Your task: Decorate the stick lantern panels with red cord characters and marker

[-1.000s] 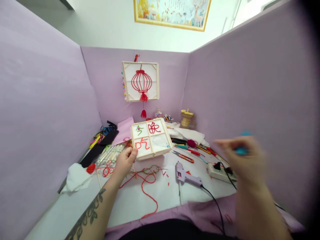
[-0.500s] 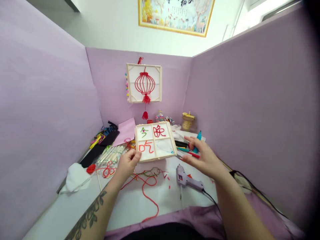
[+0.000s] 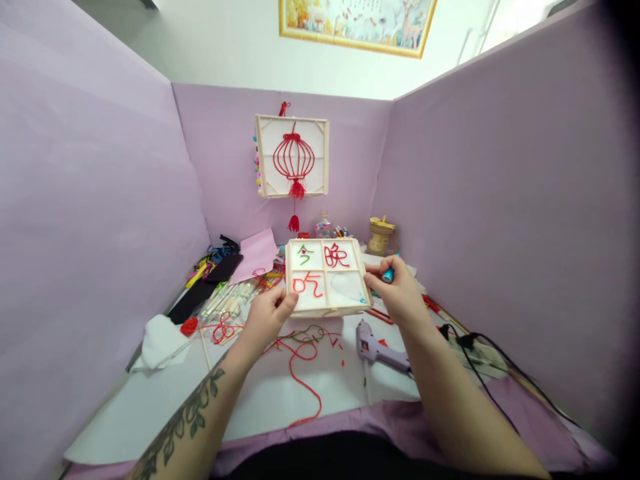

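Note:
A wooden frame (image 3: 325, 270) with white panes is held up above the table, tilted toward me. Green and red yarn characters fill three panes; the lower right pane has a faint curved line and a small blue mark. My left hand (image 3: 270, 317) pinches the frame's lower left corner, thumb on the front. On the right edge, my right hand (image 3: 400, 290) is closed with its thumb at the front. The round end of a blue marker (image 3: 389, 275) shows among the right fingers; most of it is hidden.
A lilac glue gun (image 3: 383, 352) lies on the right, loose red yarn (image 3: 306, 383) in front of the frame. White cloth (image 3: 161, 343) and bagged sticks (image 3: 227, 300) lie left. A lantern panel (image 3: 294, 157) hangs on the back wall; a yellow cup (image 3: 381, 237) stands at the back right.
My right hand, whose fingers were apart beside the frame, has moved in and closed on its right edge. The frame has shifted slightly right in view. My left hand keeps its hold.

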Demonstrator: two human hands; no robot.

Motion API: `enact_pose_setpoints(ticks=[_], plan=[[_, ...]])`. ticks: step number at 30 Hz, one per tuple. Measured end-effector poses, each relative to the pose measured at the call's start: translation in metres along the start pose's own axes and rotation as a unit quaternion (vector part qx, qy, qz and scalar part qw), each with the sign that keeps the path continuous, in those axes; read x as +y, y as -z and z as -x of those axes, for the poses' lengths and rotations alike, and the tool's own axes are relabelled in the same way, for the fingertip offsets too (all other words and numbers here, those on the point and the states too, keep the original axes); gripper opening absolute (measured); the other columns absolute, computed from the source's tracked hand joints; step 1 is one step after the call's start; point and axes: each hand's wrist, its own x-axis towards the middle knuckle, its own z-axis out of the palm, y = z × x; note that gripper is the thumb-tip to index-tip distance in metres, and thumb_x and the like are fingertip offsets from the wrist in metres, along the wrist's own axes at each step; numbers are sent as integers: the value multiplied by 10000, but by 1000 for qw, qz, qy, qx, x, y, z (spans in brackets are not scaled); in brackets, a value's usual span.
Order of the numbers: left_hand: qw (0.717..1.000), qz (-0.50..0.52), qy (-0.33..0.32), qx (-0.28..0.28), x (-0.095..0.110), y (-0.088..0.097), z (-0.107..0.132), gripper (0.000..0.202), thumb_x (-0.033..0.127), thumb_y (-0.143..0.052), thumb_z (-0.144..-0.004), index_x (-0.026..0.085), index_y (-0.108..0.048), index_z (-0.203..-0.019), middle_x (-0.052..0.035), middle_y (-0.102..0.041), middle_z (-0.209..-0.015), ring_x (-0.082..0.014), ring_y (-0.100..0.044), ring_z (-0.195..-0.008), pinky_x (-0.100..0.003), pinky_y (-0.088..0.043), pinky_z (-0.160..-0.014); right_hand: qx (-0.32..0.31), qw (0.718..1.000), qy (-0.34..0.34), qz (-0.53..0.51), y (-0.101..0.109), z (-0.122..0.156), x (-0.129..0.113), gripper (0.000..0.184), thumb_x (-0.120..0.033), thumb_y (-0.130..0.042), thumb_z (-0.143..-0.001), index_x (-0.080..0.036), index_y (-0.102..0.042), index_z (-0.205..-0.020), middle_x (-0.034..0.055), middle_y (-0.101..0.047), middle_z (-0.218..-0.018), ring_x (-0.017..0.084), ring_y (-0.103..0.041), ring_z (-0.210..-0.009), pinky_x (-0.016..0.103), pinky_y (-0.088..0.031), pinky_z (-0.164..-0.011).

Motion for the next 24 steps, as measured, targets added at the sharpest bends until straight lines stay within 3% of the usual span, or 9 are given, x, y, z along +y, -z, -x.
enact_pose_setpoints(ticks=[3,7,10,13,16,19,24], plan=[[1000,-10,-3,-2,29,16,-23,440,546,-412,-849,192,-442,-589,24,-455,-526,-125,-428,-528,-249,-285,-507,25,999,44,-11,4,-16,-22,354,-264,-697,-664,-241,-371,-798,28,-707,-882,182,-667,-738,317,-543,-646],[995,-9,-91,45,79,46,-52,439,522,-445,-868,182,-438,-590,35,-430,-540,-100,-411,-531,-228,-291,-519,86,982,167,-27,10,-37,-61,291,-243,-649,-728,-251,-377,-830,28,-687,-956,179,-680,-805,323,-553,-665],[985,-21,-149,87,96,56,-57,440,522,-469,-874,178,-435,-602,47,-382,-548,-85,-375,-533,-216,-290,-542,105,968,225,-36,12,-38,-75,259,-245,-628,-759,-256,-382,-842,29,-670,-989,179,-679,-864,335,-552,-706],[983,-49,-168,63,77,47,-51,441,534,-482,-868,180,-418,-612,50,-380,-565,-87,-358,-540,-222,-288,-549,85,971,222,-11,9,-30,-60,283,-247,-655,-740,-252,-389,-837,34,-665,-1007,193,-662,-941,336,-537,-750],[986,-83,-141,1,33,24,-48,434,551,-440,-879,185,-445,-647,39,-422,-571,-107,-387,-544,-242,-278,-545,58,980,188,39,2,-26,-21,270,-272,-647,-742,-238,-386,-802,52,-667,-1060,186,-643,-936,331,-511,-778],[990,-99,-99,-8,-12,-1,-49,424,564,-410,-883,195,-441,-678,29,-453,-592,-128,-420,-565,-254,-285,-558,45,980,156,114,-9,-28,22,242,-321,-615,-747,-229,-392,-771,64,-676,-1066,179,-620,-880,320,-482,-784],[989,-132,-68,-22,-56,-26,-42,350,510,-398,-899,199,-469,-756,-7,-533,-712,-158,-485,-656,-267,-347,-625,21,951,132,281,-21,-27,67,164,-333,-551,-785,-229,-426,-763,50,-690,-939,176,-605,-744,287,-436,-699]])
